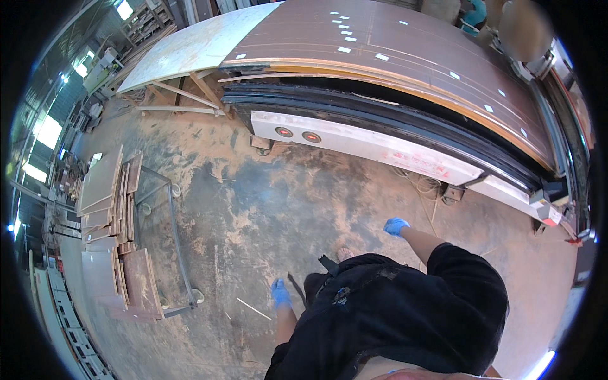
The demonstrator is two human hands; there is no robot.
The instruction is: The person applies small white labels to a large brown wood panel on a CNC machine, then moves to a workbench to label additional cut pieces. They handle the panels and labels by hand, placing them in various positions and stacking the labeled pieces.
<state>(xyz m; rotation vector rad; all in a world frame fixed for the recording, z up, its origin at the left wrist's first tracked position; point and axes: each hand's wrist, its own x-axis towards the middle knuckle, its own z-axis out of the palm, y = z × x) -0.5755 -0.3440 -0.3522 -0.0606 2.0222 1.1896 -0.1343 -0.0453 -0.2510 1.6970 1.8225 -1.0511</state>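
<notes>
My left hand, in a blue glove, hangs low over the floor beside my body. Its fingers look loosely apart, and I see nothing in them. On the other side, my right hand wears the same kind of blue glove. Its fingers are slightly bent, with no held thing visible. Neither hand touches anything. Ahead of the right hand stands a long machine bed with a white side beam. Large brown panels lie on top of it, dotted with small white labels.
A wheeled metal rack with several upright boards stands at the left. Far left of the machine is a pale sheet on a wooden-legged table. A thin strip and sawdust lie on the floor. Cables coil under the machine.
</notes>
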